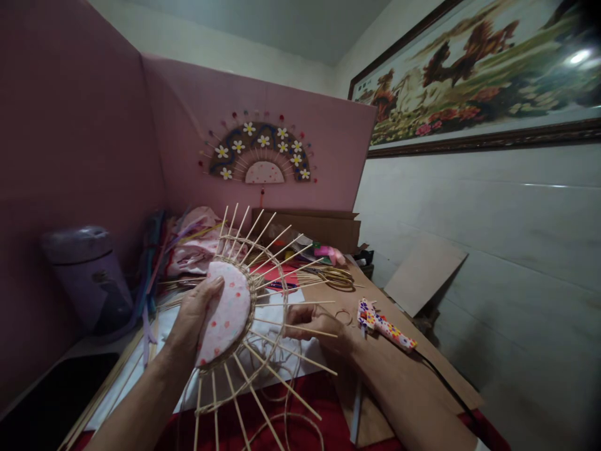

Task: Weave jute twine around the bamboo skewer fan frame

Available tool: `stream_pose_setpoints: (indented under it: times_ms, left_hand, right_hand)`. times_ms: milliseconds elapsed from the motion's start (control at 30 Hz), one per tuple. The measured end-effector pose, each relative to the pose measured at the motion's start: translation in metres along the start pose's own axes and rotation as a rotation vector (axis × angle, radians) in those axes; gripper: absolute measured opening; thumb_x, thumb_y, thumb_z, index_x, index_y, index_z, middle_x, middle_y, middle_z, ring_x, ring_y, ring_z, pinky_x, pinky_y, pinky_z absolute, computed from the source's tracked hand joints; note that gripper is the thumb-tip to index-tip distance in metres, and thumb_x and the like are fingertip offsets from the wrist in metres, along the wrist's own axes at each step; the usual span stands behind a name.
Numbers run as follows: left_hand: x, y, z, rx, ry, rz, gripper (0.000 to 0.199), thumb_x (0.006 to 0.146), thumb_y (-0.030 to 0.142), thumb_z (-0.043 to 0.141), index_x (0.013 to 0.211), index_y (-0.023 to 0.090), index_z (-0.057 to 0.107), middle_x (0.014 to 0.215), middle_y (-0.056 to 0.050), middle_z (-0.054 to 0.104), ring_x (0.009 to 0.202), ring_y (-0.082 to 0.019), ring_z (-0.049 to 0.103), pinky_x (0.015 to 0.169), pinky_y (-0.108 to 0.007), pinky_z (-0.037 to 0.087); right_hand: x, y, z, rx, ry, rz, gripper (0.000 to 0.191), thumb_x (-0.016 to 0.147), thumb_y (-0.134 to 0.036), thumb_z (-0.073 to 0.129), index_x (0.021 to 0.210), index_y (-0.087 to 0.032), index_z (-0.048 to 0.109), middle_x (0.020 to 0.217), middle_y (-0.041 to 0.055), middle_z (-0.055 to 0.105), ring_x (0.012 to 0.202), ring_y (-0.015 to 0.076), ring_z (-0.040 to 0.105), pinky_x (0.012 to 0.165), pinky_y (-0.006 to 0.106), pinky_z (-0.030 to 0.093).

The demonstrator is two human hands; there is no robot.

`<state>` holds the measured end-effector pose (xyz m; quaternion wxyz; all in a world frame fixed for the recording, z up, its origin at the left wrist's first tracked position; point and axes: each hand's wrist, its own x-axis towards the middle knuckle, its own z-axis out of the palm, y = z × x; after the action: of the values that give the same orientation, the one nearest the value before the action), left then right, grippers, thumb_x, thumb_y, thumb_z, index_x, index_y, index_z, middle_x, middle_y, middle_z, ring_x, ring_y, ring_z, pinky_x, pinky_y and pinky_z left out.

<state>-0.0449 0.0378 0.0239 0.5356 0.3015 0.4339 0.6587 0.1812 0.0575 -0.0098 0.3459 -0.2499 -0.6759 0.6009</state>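
My left hand [200, 313] grips a half-round fan frame [230, 310], thumb on its pale fabric-covered centre with small reddish and bluish spots. Thin wooden sticks fan out from the curved edge, which is bound with twine. Farther out, a ring of twine [283, 275] is woven across the sticks. My right hand [314, 326] is closed at this outer ring, behind a few sticks, with its fingertips pinched at the twine and partly hidden. Loose twine [312, 419] hangs in loops below the frame.
A flower-patterned glue gun [382, 324] with a black cord lies right on cardboard. Scissors [338, 275] and loose sticks lie behind. At left stand a lilac container [91, 282] and piled fabric [197, 232]. A flowered fan [263, 150] hangs on the pink panel.
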Motion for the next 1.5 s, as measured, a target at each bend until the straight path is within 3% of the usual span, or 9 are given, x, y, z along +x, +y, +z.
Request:
stream_pose_setpoints:
  times_ms: [167,333,467,667,800,1033,1233,1500]
  left_hand:
    - [-0.002,0.001,-0.001,-0.007,0.007,-0.007,0.019,0.067,0.027,0.065,0.082,0.014,0.065,0.066,-0.004,0.068,0.049,-0.017,0.062,0.044,-0.024,0.05]
    - [-0.006,0.006,0.002,-0.021,0.053,-0.019,0.013,0.075,0.022,0.058,0.079,0.012,0.065,0.061,-0.004,0.068,0.044,-0.015,0.06,0.039,-0.022,0.049]
    - [-0.006,0.007,0.003,-0.077,0.037,-0.028,0.016,0.078,0.019,0.054,0.084,0.009,0.065,0.065,-0.007,0.07,0.05,-0.017,0.064,0.046,-0.026,0.054]
    - [-0.001,0.005,-0.003,-0.078,0.043,0.006,0.017,0.078,0.02,0.055,0.086,0.009,0.065,0.066,-0.007,0.071,0.05,-0.018,0.065,0.047,-0.027,0.055]
    - [0.0,0.005,-0.003,-0.08,0.02,-0.01,0.017,0.076,0.02,0.057,0.086,0.009,0.066,0.066,-0.008,0.071,0.051,-0.019,0.065,0.048,-0.028,0.055]
    - [-0.004,0.006,0.001,-0.059,0.052,0.007,0.015,0.074,0.02,0.058,0.083,0.009,0.065,0.063,-0.007,0.069,0.048,-0.016,0.063,0.044,-0.024,0.053]
    - [-0.002,0.007,-0.001,-0.084,0.06,0.029,0.021,0.071,0.022,0.061,0.089,0.011,0.065,0.07,-0.007,0.071,0.055,-0.019,0.066,0.05,-0.028,0.055]
    - [0.002,0.015,-0.003,-0.057,0.152,0.093,0.021,0.067,0.024,0.064,0.086,0.015,0.065,0.063,-0.001,0.067,0.053,-0.019,0.064,0.047,-0.026,0.053]
  right_hand:
    - [-0.001,-0.001,-0.003,0.014,-0.043,0.026,0.023,0.068,-0.034,0.073,0.068,-0.013,0.065,0.061,-0.0028,0.053,0.053,0.0051,0.039,0.048,0.02,0.025]
    - [0.0,0.0,-0.004,0.032,0.013,-0.031,0.02,0.069,-0.032,0.072,0.071,-0.014,0.063,0.06,-0.004,0.049,0.049,0.0037,0.036,0.044,0.019,0.022]
    - [0.001,0.0,-0.005,0.122,0.024,-0.072,0.017,0.072,-0.028,0.068,0.082,-0.017,0.063,0.053,-0.0077,0.041,0.043,0.0028,0.025,0.041,0.02,0.014]
    - [0.004,-0.001,-0.004,0.19,0.088,-0.119,0.042,0.07,-0.023,0.065,0.112,-0.017,0.06,0.047,-0.0102,0.03,0.042,0.0043,0.018,0.041,0.021,0.012]
    - [0.007,0.004,-0.004,0.235,0.112,-0.125,0.043,0.067,-0.021,0.067,0.109,-0.016,0.065,0.048,-0.0093,0.029,0.043,0.0033,0.016,0.041,0.021,0.009]
    - [0.005,0.005,-0.004,0.094,0.176,-0.116,0.039,0.066,-0.022,0.067,0.106,-0.018,0.069,0.048,-0.0071,0.034,0.045,0.004,0.022,0.043,0.02,0.015]
    - [0.003,-0.002,-0.002,0.002,0.214,-0.112,0.03,0.064,-0.02,0.063,0.092,-0.018,0.074,0.06,-0.0012,0.051,0.054,0.0063,0.031,0.048,0.02,0.023]
    - [0.009,0.005,-0.016,0.102,0.131,-0.175,0.03,0.062,-0.017,0.063,0.09,-0.016,0.074,0.049,-0.0051,0.034,0.048,0.0048,0.023,0.045,0.021,0.014]
